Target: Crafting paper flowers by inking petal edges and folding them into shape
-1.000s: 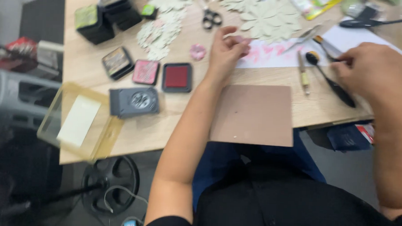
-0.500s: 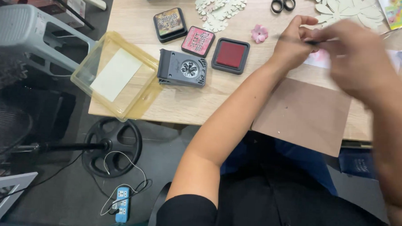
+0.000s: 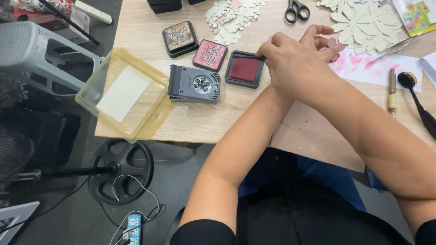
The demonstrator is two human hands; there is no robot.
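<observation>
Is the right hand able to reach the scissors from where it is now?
Probably yes. The right hand is over the table near the open red ink pad, and the scissors lie just beyond it with bare table between. Only the left hand is close beside.

Craft workspace, wooden table (image 3: 143, 41), ink pads (image 3: 209, 54), paper flower cutouts (image 3: 364, 26) (pale), scissors (image 3: 296, 8)
</observation>
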